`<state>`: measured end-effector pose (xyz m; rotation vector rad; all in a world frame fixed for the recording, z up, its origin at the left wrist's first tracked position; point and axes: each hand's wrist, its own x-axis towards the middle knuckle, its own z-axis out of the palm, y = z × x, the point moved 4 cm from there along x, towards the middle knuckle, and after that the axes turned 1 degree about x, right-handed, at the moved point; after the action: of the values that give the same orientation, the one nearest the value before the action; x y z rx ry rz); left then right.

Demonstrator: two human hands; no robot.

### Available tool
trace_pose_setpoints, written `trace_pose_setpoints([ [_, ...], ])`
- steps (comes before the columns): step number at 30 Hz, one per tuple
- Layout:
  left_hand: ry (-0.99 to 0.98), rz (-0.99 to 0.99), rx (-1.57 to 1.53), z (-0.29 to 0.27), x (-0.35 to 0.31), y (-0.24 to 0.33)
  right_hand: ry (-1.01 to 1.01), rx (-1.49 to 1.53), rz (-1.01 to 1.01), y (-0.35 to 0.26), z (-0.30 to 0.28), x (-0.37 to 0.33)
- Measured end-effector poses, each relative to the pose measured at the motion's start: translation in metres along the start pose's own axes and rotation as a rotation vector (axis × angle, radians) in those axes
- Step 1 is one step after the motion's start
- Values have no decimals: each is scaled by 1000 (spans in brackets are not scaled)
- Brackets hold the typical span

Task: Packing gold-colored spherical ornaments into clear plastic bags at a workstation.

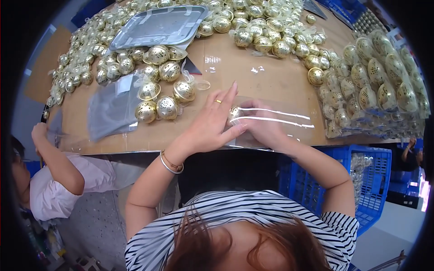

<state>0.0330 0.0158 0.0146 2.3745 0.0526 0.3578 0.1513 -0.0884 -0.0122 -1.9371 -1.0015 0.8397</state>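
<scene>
Near the table's front edge, a gold ball ornament (233, 113) with cut-out patterns lies between my hands, partly hidden by them. My right hand (264, 125) reaches in from the right, its fingers closed round the ball under or inside a clear plastic bag (289, 118). Two long white streaks run along the bag. My left hand (212, 118) lies over the ball's left side, fingers stretched out together and thumb pointing at my right hand. To its left several more gold ball ornaments (167, 107) sit grouped on the table, some with pale ribbon.
Clear flat plastic bags (110, 110) lie at the left. A grey tray (162, 25) rests among many gold balls at the back. Bagged balls are stacked (377, 86) at the right, above a blue crate (373, 180). Another person's arm (56, 156) is at the far left.
</scene>
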Motion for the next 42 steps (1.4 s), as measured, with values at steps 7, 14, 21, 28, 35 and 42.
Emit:
trace_pose_setpoints([
  [7, 89, 13, 78, -1, 2, -1, -46, 367, -3, 1, 9, 0],
  [14, 28, -78, 202, 3, 6, 9, 157, -925, 206, 1, -135, -3],
  [21, 34, -70, 247, 5, 7, 6, 151, -1921, 537, 55, -180, 112],
  [28, 96, -39, 249, 7, 8, 10, 192, -1799, 217, 22, -149, 65],
  [35, 116, -57, 135, 3, 3, 4, 553, 172, -133, 51, -130, -24],
  [42, 142, -97, 124, 4, 2, 1, 474, 203, -351, 52, -93, -93],
])
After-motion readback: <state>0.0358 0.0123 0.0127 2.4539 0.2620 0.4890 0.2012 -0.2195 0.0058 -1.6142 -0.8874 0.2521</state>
